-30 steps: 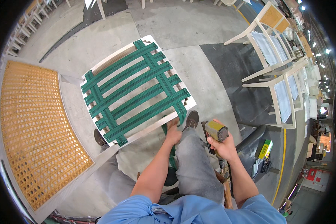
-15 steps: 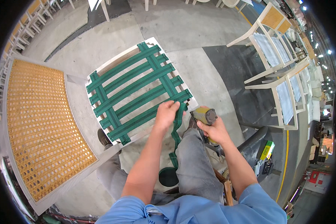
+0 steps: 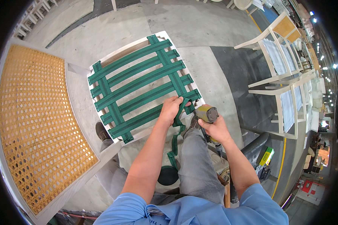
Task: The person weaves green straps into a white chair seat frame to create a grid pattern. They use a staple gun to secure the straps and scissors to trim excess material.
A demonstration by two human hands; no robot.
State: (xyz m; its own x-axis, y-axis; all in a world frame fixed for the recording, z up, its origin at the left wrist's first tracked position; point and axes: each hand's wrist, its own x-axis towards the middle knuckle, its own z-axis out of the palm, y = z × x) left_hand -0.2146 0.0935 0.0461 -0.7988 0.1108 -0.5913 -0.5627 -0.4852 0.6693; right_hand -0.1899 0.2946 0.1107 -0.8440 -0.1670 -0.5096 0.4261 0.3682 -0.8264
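Webbing (image 3: 139,80) job mid-frame: left hand (image 3: 170,108) pinches the strap (image 3: 175,129) taut, right hand (image 3: 214,129) grips the stapler (image 3: 205,113); stapling that end looks next.

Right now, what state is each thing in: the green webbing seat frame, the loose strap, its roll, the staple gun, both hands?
White wooden seat frame: flat, tilted, laced with woven green webbing.
Loose green webbing strap: pulled over the near edge, tail hanging down.
Dark green webbing roll: on the floor, partly unwound.
Yellow-grey staple gun: held at the frame's near corner.
Left hand: gripping the strap.
Right hand: closed on the gun.
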